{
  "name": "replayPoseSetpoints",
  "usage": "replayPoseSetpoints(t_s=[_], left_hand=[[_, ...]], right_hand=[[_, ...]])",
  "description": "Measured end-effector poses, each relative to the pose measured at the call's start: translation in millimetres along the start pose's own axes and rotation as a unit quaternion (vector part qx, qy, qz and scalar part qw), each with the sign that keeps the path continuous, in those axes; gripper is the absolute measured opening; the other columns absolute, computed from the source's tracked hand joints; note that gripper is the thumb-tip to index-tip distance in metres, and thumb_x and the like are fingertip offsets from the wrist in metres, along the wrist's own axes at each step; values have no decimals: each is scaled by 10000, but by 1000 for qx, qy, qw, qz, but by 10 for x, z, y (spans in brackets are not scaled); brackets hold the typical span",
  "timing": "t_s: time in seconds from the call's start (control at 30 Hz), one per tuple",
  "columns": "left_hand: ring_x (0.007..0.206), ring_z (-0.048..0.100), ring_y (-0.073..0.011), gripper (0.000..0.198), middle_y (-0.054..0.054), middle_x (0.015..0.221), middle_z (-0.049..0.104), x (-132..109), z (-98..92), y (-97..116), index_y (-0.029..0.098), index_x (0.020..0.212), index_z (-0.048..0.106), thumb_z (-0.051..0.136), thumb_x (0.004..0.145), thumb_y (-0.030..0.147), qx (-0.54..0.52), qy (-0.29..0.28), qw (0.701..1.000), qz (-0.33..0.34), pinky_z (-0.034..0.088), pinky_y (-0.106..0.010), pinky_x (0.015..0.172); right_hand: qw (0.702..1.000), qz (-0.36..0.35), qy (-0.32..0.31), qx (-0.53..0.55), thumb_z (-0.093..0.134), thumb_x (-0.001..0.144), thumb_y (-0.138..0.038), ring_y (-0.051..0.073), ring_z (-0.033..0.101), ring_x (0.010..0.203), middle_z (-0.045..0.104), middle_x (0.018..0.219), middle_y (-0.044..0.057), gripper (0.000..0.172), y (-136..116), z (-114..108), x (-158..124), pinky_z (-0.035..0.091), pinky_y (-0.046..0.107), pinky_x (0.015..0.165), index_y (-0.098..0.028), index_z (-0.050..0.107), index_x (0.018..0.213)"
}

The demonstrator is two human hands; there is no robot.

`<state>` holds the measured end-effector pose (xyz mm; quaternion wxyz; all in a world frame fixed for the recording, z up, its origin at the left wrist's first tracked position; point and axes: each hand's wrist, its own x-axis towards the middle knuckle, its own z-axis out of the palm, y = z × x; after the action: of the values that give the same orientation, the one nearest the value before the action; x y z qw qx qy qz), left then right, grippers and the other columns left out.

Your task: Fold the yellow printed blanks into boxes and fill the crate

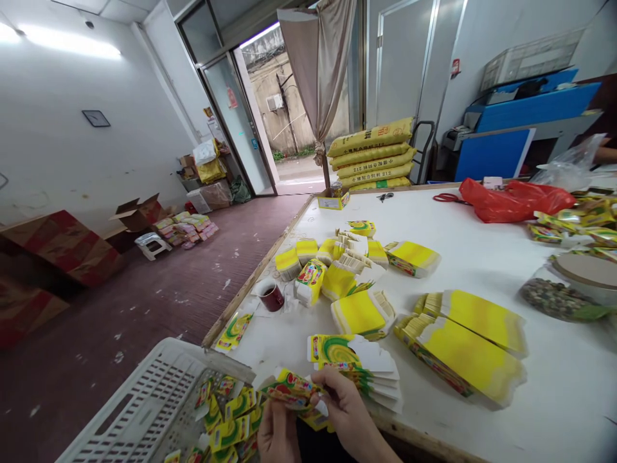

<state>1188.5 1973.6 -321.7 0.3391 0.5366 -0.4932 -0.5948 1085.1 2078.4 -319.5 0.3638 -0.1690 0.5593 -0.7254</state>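
A small yellow, green and red printed carton (pixel 292 390) is held between my two hands at the table's front edge. The fingers of my left hand (pixel 278 427) close on its lower left side. My right hand (pixel 343 405) pinches its right end, where a white flap shows. Just beyond my right hand, a fanned stack of printed cartons (pixel 357 360) lies on the white table (pixel 463 257). To the left, below the table edge, a white plastic basket (pixel 139 392) holds several yellow-green cartons (pixel 231 432).
Stacks of flat yellow cartons (pixel 475 347) lie right of centre. A dark red cup (pixel 270 297) stands near the left edge. Farther right are a red plastic bag (pixel 515 200), red-handled scissors (pixel 446 198) and a clear jar (pixel 554 297). Part of a person's arm (pixel 606 152) shows at far right.
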Motion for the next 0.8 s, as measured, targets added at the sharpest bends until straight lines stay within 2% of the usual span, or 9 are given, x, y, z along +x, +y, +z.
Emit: replayPoseSetpoints(t_s=[0.13, 0.3, 0.43, 0.5, 0.57, 0.63, 0.7, 0.73, 0.8], left_hand=[[837, 704, -153, 568, 4, 913, 758, 95, 27, 505, 226, 898, 675, 875, 549, 627, -93, 63, 993, 42, 591, -219, 692], [825, 663, -138, 506, 25, 875, 721, 172, -8, 1140, 195, 818, 617, 912, 557, 514, -82, 87, 963, 241, 587, -223, 721], [814, 660, -129, 422, 18, 928, 720, 116, -39, 1441, 207, 895, 648, 823, 683, 527, 0, 83, 950, 302, 563, -204, 745], [828, 680, -151, 397, -12, 968, 735, 106, -77, 1527, 211, 968, 669, 753, 753, 534, 131, 19, 950, 284, 567, -224, 767], [913, 699, -212, 397, -60, 1022, 747, 122, -125, 1533, 205, 1028, 692, 708, 786, 520, 285, -126, 919, 239, 579, -292, 829], [1034, 687, -274, 481, -98, 1115, 742, 144, -168, 1418, 209, 1131, 699, 733, 740, 486, 395, -297, 850, 183, 573, -361, 905], [1153, 648, -307, 700, -116, 1268, 694, 152, -196, 1185, 218, 1296, 642, 795, 644, 421, 458, -429, 769, 122, 541, -388, 989], [1217, 615, -316, 806, -120, 1343, 653, 149, -206, 1043, 221, 1362, 598, 820, 603, 379, 479, -473, 734, 92, 507, -391, 1043], [1266, 583, -322, 815, -126, 1404, 610, 131, -216, 764, 223, 1393, 575, 795, 616, 332, 515, -506, 691, 42, 460, -399, 1094]], right_hand=[[995, -18, -26, -90, 551, 778, -141, 174, 559, 818, 621, 859, 35, 218, -28, -67, 11, 415, 278, 769, -189, 691, 938], [987, 19, -46, -155, 582, 750, -106, 155, 524, 751, 630, 891, 45, 289, -75, -67, -12, 388, 254, 695, -167, 705, 1004], [983, 10, -59, -172, 605, 763, -114, 145, 521, 720, 637, 880, 37, 296, -180, -99, -35, 388, 243, 666, -174, 714, 1031], [977, -16, -102, -189, 588, 726, -45, 159, 587, 829, 670, 947, 40, 374, -226, -156, -62, 414, 239, 727, -203, 733, 1032], [963, -36, -158, -215, 575, 694, 4, 167, 621, 927, 689, 999, 36, 446, -219, -214, -105, 429, 235, 783, -236, 759, 1022], [946, -62, -214, -237, 593, 711, 5, 157, 631, 935, 697, 1008, 24, 443, -134, -243, -154, 431, 227, 786, -267, 779, 1007], [928, -115, -253, -250, 654, 778, -72, 140, 623, 901, 700, 999, 8, 330, 20, -227, -191, 427, 229, 788, -295, 787, 982], [918, -151, -261, -258, 683, 816, -138, 137, 614, 892, 700, 989, 2, 251, 109, -203, -200, 423, 239, 804, -308, 786, 970], [897, -218, -258, -285, 688, 883, -279, 137, 587, 869, 691, 950, -3, 121, 275, -136, -197, 412, 266, 838, -325, 778, 950]])
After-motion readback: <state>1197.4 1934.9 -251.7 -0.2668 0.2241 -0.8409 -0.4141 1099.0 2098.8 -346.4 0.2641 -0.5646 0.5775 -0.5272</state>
